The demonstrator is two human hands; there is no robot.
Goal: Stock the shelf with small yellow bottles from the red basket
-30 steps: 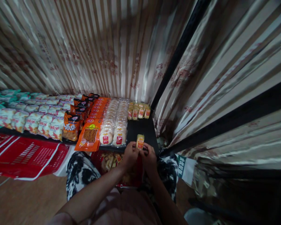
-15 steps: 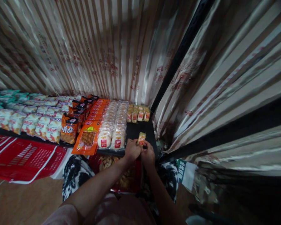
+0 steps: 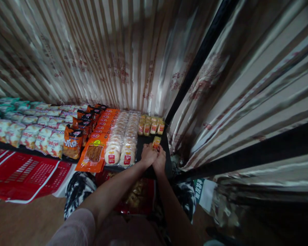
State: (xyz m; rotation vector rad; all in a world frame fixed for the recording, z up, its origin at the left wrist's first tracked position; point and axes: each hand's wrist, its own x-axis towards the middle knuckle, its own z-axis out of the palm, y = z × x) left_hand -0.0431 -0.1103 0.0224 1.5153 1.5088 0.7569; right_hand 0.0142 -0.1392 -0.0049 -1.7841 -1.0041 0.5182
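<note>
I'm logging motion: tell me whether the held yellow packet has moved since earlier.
Yes; the held packet has moved farther back over the black shelf, toward the yellow packet rows.

It's dim in here, and most of what I can see is a curtain (image 3: 92,51), pale and silvery with brown stripes, hanging in folds in place of any visible wall. Reddish printed motifs and small columns of characters run across it, and a soft sheen catches some folds while a broad shadow lies over its upper middle. A dark pole (image 3: 200,65) slants across the cloth, and a thicker dark bar (image 3: 246,152) cuts in from the right. A low black shelf (image 3: 141,141) stands against the curtain. The brownish floor (image 3: 36,215) shows at lower left; the lower right sinks into near blackness.
</note>
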